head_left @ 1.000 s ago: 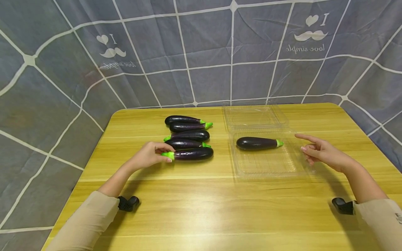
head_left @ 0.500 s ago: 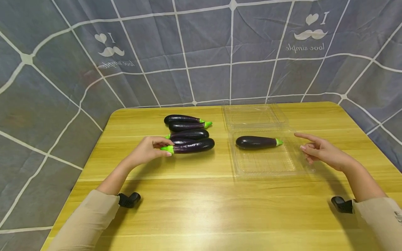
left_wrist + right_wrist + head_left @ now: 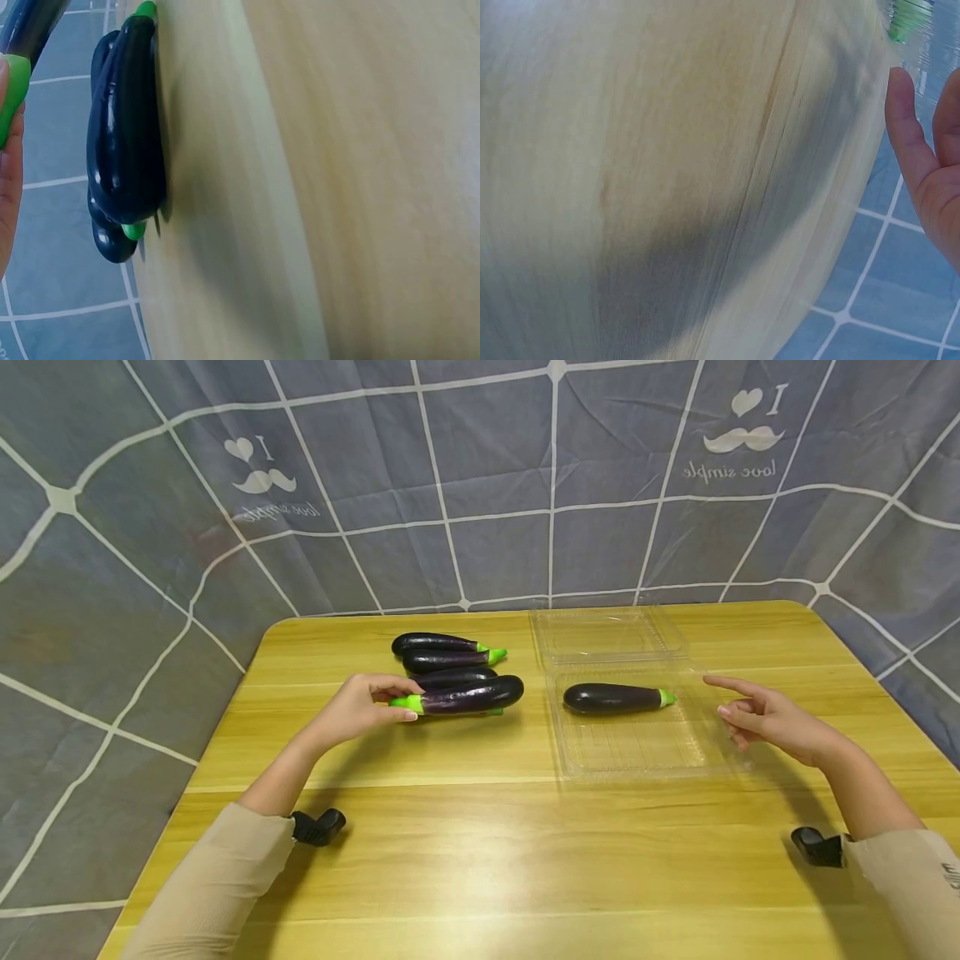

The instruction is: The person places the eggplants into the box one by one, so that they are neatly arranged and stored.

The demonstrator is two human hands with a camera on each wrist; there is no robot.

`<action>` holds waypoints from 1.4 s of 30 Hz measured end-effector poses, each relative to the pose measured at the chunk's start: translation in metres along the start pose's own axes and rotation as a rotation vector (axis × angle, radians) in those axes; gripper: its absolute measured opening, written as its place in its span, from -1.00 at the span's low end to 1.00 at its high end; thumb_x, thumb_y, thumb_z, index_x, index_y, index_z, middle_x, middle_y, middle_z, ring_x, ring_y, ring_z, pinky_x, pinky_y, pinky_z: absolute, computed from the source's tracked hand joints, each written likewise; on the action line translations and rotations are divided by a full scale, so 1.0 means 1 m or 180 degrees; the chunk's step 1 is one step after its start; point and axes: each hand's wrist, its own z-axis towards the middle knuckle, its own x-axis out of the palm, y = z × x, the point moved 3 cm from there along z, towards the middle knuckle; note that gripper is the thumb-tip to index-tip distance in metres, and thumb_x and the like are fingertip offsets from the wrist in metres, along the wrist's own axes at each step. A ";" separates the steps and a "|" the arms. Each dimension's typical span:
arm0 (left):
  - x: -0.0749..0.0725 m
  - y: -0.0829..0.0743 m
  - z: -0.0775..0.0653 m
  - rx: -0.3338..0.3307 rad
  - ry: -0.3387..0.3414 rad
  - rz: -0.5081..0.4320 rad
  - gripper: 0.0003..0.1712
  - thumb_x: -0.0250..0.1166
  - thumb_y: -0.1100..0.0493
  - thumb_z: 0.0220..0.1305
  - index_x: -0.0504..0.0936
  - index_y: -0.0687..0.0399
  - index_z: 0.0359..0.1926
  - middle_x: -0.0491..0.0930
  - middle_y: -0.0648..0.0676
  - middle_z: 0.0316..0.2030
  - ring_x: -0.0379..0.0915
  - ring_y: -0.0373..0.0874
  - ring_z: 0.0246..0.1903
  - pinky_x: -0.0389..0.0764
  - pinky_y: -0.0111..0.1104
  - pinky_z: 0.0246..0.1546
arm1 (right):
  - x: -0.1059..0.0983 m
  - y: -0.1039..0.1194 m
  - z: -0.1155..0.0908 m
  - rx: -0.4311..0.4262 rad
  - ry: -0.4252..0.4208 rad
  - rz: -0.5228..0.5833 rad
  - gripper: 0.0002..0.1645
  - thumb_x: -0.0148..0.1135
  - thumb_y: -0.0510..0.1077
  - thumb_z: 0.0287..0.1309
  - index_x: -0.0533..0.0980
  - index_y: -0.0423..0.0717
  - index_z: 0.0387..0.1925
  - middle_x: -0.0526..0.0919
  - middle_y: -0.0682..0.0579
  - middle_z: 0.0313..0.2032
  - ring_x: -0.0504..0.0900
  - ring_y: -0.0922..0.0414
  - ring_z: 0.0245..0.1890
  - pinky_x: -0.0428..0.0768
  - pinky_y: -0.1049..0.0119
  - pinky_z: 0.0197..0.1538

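My left hand (image 3: 362, 708) pinches an eggplant (image 3: 472, 695) by its green stem end, lifted above the table. In the left wrist view the green stem (image 3: 16, 90) shows between the fingers at the left edge. Behind and below the held one lie several more eggplants (image 3: 442, 660), partly hidden by it. My right hand (image 3: 780, 722), its index finger extended, is at the right edge of a clear plastic clamshell box (image 3: 637, 756) and holds nothing; whether it touches the box I cannot tell. One eggplant (image 3: 613, 698) lies in the box's near half, stem to the right.
The clamshell's lid (image 3: 607, 637) lies folded back toward the far edge of the wooden table (image 3: 480, 852). A grey checked curtain (image 3: 495, 485) hangs behind and beside the table. Black wrist cameras (image 3: 318, 827) sit on both forearms.
My left hand has lifted the nearest eggplant off the table, raising it up and slightly to the right over the others. The right hand stays in place.
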 end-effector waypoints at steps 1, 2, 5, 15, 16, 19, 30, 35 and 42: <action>0.000 -0.002 0.001 0.0012 0.0000 0.0001 -0.69 0.40 0.25 0.06 0.65 0.19 -0.12 0.63 0.07 -0.22 0.52 -0.12 -0.25 0.57 -0.30 -0.17 | 0.000 0.000 0.000 -0.0002 -0.0003 -0.0003 -0.42 -0.12 -0.27 0.39 0.13 0.19 0.35 0.34 0.04 -0.58 0.39 0.13 -0.63 0.47 0.20 -0.53; 0.001 -0.003 0.003 0.0022 0.0002 -0.0003 -0.69 0.40 0.25 0.06 0.65 0.18 -0.12 0.63 0.07 -0.23 0.52 -0.12 -0.26 0.57 -0.27 -0.17 | -0.001 0.000 -0.001 -0.0003 -0.0011 -0.0011 -0.41 -0.12 -0.28 0.39 0.12 0.18 0.36 0.33 0.04 -0.58 0.39 0.13 -0.63 0.48 0.21 -0.53; 0.003 -0.009 0.008 0.0065 0.0020 -0.0021 -0.70 0.40 0.25 0.07 0.65 0.18 -0.12 0.63 0.07 -0.24 0.52 -0.12 -0.26 0.56 -0.22 -0.18 | -0.001 0.000 -0.001 -0.0003 -0.0032 -0.0037 -0.41 -0.12 -0.28 0.39 0.13 0.21 0.35 0.33 0.04 -0.58 0.39 0.13 -0.63 0.48 0.22 -0.53; 0.013 -0.019 0.024 0.0168 0.0010 -0.0059 -0.70 0.41 0.30 0.04 0.66 0.21 -0.14 0.64 0.09 -0.23 0.53 -0.11 -0.25 0.57 -0.34 -0.19 | 0.000 -0.001 -0.002 -0.0063 0.0007 -0.0020 -0.41 -0.12 -0.30 0.38 0.15 0.23 0.34 0.34 0.03 -0.59 0.39 0.11 -0.63 0.47 0.21 -0.53; 0.015 -0.020 0.025 0.0176 0.0014 -0.0051 -0.70 0.40 0.30 0.04 0.66 0.20 -0.14 0.64 0.08 -0.23 0.53 -0.11 -0.25 0.57 -0.34 -0.18 | 0.000 -0.001 -0.002 -0.0059 0.0009 -0.0016 -0.41 -0.12 -0.30 0.38 0.15 0.24 0.34 0.34 0.03 -0.59 0.39 0.11 -0.63 0.47 0.21 -0.53; 0.019 -0.023 0.030 0.0197 0.0048 -0.0033 -0.70 0.41 0.29 0.05 0.66 0.18 -0.13 0.64 0.07 -0.21 0.53 -0.12 -0.24 0.56 -0.33 -0.17 | 0.000 -0.001 -0.003 -0.0050 0.0007 -0.0025 -0.41 -0.13 -0.29 0.39 0.16 0.29 0.32 0.34 0.02 -0.60 0.39 0.09 -0.63 0.47 0.20 -0.52; 0.038 -0.032 0.042 0.0441 0.0169 -0.0018 -0.69 0.42 0.26 0.04 0.67 0.16 -0.13 0.64 0.03 -0.22 0.53 -0.16 -0.27 0.57 -0.34 -0.24 | 0.002 0.000 -0.002 -0.0023 -0.0031 -0.0065 -0.42 -0.11 -0.28 0.39 0.17 0.33 0.29 0.33 0.02 -0.59 0.39 0.11 -0.63 0.47 0.21 -0.53; 0.047 -0.033 0.046 0.0454 0.0196 -0.0078 -0.68 0.44 0.25 0.02 0.67 0.17 -0.14 0.65 0.05 -0.22 0.53 -0.16 -0.29 0.57 -0.34 -0.25 | 0.003 0.000 -0.001 -0.0049 -0.0021 -0.0065 -0.43 -0.12 -0.28 0.39 0.17 0.32 0.29 0.33 0.02 -0.59 0.39 0.12 -0.63 0.47 0.22 -0.53; 0.061 -0.038 0.051 0.0510 0.0323 -0.0027 -0.66 0.43 0.22 0.03 0.67 0.14 -0.11 0.64 0.03 -0.18 0.52 -0.19 -0.28 0.56 -0.36 -0.24 | 0.003 0.000 -0.002 -0.0069 -0.0008 -0.0032 -0.42 -0.12 -0.29 0.38 0.18 0.33 0.28 0.32 0.03 -0.58 0.38 0.15 -0.62 0.46 0.22 -0.54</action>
